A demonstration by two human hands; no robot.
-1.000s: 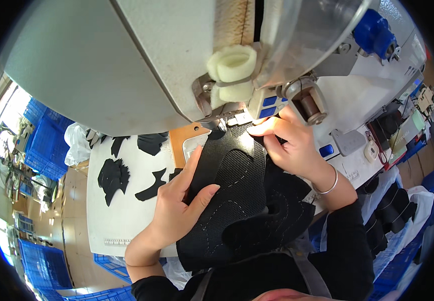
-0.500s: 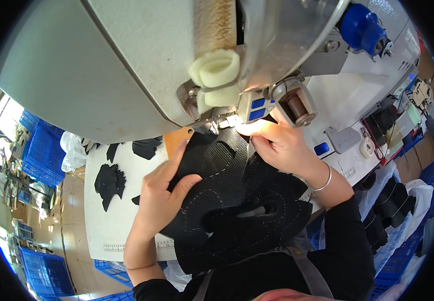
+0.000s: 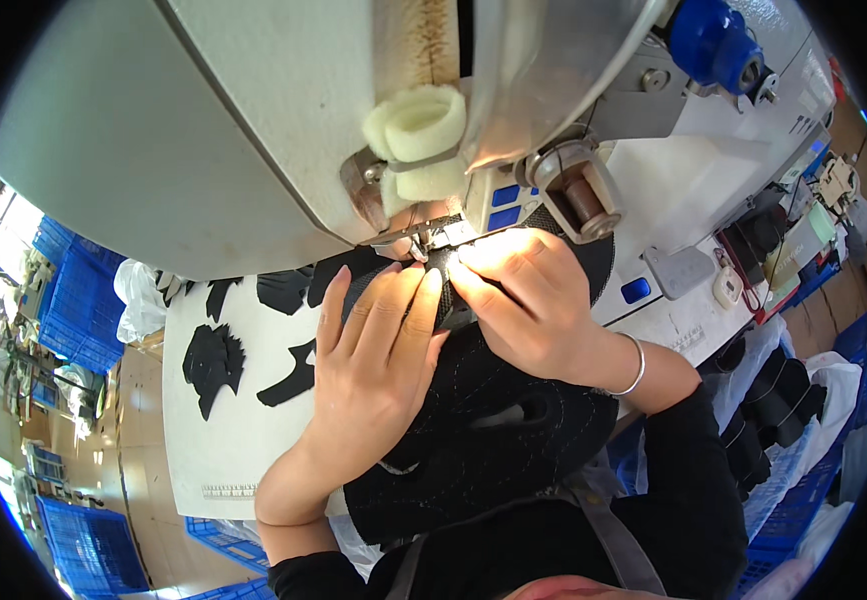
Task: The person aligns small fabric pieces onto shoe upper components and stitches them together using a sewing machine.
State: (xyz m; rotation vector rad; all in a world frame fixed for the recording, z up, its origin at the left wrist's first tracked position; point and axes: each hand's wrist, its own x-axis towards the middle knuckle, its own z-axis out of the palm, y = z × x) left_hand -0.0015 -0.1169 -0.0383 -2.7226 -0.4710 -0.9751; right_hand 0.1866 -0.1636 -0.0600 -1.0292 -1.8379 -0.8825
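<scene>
1 hand [image 3: 373,345] (left) moved inward over black fabric [image 3: 478,385].

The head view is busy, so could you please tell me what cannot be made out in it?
In the head view:
Black workpiece: partly hidden beneath the left hand and right hand.
Left palm: hidden by the back of that hand.
Grey machine: top cut off by the upper edge.
Ruler scale: markings too small to read.

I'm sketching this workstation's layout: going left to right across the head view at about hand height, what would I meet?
Blue plastic crates, white plastic bag, jagged black cut pieces, curved black cut piece, left hand, right hand, rounded flat grey plate, small rounded white device.
</scene>
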